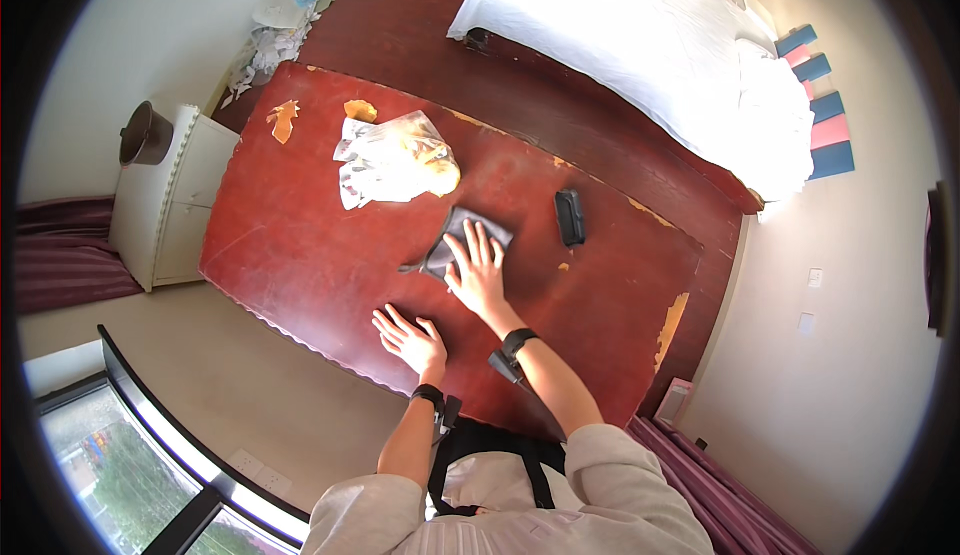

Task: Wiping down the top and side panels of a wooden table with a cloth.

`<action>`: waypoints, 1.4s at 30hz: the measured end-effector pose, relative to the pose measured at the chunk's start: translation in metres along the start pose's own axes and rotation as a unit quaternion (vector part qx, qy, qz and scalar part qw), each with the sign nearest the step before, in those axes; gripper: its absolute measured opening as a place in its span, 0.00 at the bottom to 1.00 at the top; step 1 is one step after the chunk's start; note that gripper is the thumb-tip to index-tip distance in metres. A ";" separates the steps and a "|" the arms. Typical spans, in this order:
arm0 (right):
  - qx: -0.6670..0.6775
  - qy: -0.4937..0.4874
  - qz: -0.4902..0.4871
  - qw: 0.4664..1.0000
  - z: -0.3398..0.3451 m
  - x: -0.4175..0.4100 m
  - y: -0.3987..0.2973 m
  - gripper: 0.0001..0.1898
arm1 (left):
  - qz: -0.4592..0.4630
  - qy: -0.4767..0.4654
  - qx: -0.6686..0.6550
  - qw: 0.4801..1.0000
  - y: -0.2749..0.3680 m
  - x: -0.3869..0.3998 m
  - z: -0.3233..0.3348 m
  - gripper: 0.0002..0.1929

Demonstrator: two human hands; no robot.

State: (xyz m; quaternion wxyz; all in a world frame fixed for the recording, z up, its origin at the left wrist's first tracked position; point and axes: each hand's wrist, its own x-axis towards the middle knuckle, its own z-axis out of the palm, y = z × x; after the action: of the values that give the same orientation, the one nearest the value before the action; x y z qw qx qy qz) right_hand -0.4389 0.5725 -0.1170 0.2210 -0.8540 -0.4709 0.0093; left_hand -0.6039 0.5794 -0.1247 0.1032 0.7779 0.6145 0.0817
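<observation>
Before me is a worn red wooden table (pixel 300 255). My right hand (pixel 478 273) lies with spread fingers on a small grey cloth pouch (pixel 441 253), which has a loop or strap at its left corner. Below and to the left, my left hand (pixel 411 341) rests palm down on the bare table surface, fingers apart and holding nothing. Right of the pouch sits an open-looking black case (pixel 570 217). Beyond the pouch is a clear plastic bag (pixel 390 161) with whitish and yellowish contents, blurred by glare. Each wrist wears a black strap with a small device.
A bed with a white sheet (pixel 600 22) stands beyond the table. At the left are a white cabinet (pixel 195 172) and a brown bin (pixel 146 134). Crumpled plastic and paper scraps (pixel 277 41) lie by the wall. Purple curtains (pixel 697 487) hang near the table's right corner.
</observation>
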 end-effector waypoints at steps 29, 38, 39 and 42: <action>-0.048 0.024 0.093 0.994 -0.032 -0.058 0.016 0.29 | 0.014 0.014 0.004 1.000 -0.002 -0.001 0.006 0.35; -0.156 0.040 0.280 0.946 -0.092 -0.160 0.132 0.30 | -0.001 0.004 -0.001 1.000 0.000 0.000 0.005 0.35; -0.162 0.044 0.296 0.940 -0.096 -0.159 0.146 0.31 | -0.001 0.004 0.000 1.000 0.000 0.000 0.004 0.35; -0.189 0.058 0.322 0.926 -0.101 -0.149 0.185 0.31 | 0.004 0.002 -0.005 1.000 0.004 -0.001 0.006 0.35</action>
State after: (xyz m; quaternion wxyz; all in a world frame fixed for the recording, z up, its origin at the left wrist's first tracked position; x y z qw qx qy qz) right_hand -0.3510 0.3299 -0.1264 0.0676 -0.9847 -0.1498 -0.0583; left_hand -0.5988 0.5772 -0.1290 0.1058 0.7794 0.6114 0.0870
